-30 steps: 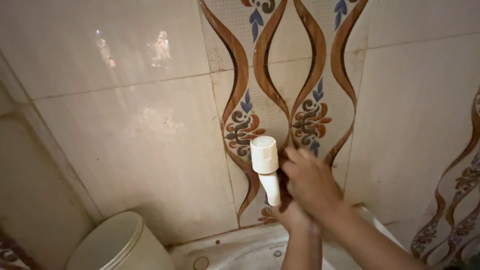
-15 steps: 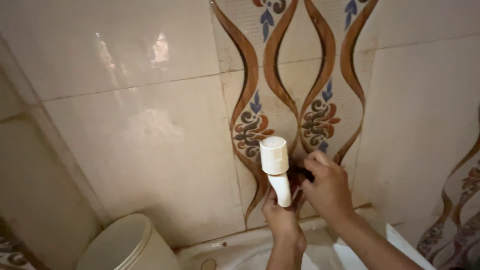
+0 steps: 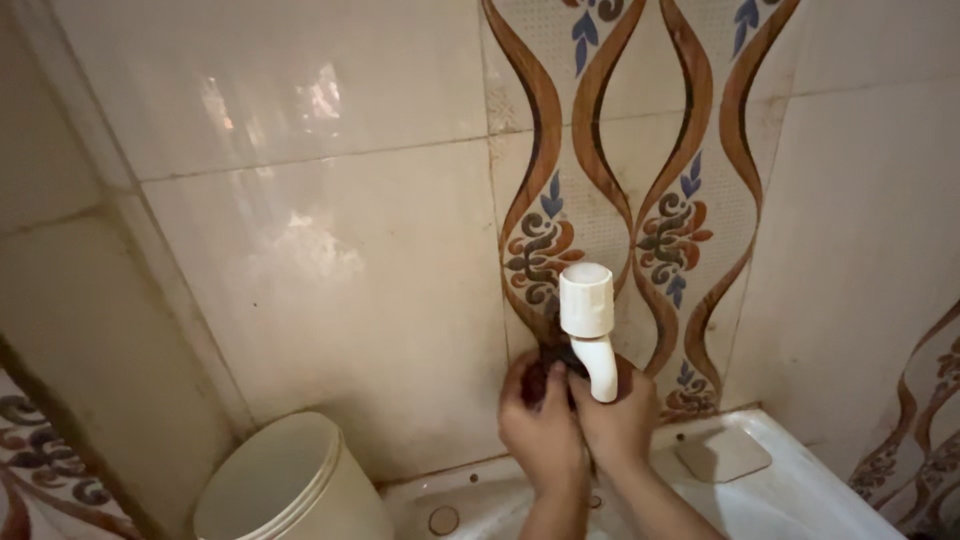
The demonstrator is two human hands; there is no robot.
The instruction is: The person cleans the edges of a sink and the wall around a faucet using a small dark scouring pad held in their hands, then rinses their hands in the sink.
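**Currently: white tap on the wall, both our hands at its base**

Head view. Item one: white plastic tap (image 3: pixel 590 325), standing out from the patterned tile (image 3: pixel 640 150), spout turned down. It looks seated on the wall; we judge the work at its base unfinished. Our left hand (image 3: pixel 540 425) and right hand (image 3: pixel 618 415) curl closed around a dark fitting (image 3: pixel 556 362) behind the spout; our fingers hide the joint itself. Below the tap: white basin (image 3: pixel 800 490). Lower left of the tap: cream bin lid (image 3: pixel 270 480).
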